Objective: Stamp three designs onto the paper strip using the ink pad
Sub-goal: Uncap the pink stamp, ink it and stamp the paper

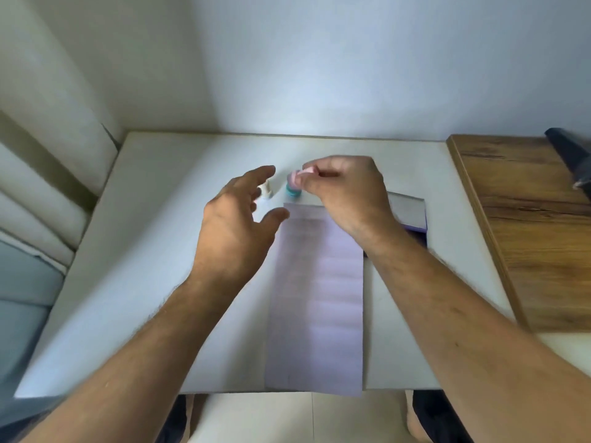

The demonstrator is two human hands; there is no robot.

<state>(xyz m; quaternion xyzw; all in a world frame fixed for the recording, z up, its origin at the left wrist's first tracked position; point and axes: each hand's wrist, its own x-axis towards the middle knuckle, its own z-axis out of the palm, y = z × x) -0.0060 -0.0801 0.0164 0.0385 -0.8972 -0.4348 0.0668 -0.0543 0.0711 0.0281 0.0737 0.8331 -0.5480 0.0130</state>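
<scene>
A long pale lilac paper strip (316, 298) lies lengthwise on the white table (144, 251), its near end hanging over the front edge. My right hand (345, 193) hovers beyond the strip's far end, its fingertips pinched on a small pink stamp (299, 177). Just below the pink one a teal stamp (292, 191) stands on the table. A white stamp (266, 189) stands to its left, partly hidden by my left hand (236, 219), which floats open with spread fingers. The ink pad (411, 212), purple with a raised lid, lies behind my right wrist.
A wooden board (527, 225) lies along the table's right side, with a dark object (572, 155) at its far corner. The white wall rises directly behind the table. Cushioned seating is on the left. The image is motion-blurred.
</scene>
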